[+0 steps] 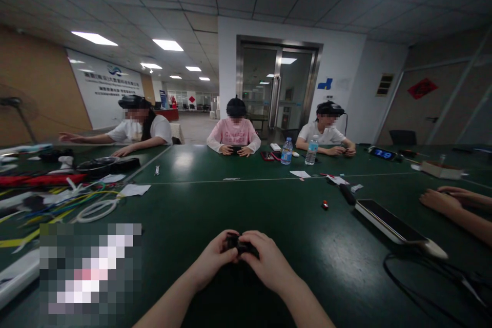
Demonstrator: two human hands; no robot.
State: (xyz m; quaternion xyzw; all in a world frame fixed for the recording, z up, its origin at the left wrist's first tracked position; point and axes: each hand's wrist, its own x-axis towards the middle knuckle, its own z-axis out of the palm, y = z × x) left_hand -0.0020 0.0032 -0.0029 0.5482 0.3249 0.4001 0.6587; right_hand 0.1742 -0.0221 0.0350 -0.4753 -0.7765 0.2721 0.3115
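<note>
Both my hands meet over the dark green table (pixel 184 215), low in the middle of the head view. A small black object (pixel 242 246) is between them, its shape mostly covered by fingers. My left hand (pixel 217 259) grips its left end, the thumb bent across the near side. Fingers of my right hand (pixel 267 259) wrap over its right end. What exactly the object is cannot be made out.
Cables (pixel 98 210) and a red strip (pixel 42 180) lie left. A blurred patch covers the lower left. Right are a long black-topped device (pixel 390 221), black cable and another person's hands (pixel 442 202). Three people sit opposite, near two bottles (pixel 286 152).
</note>
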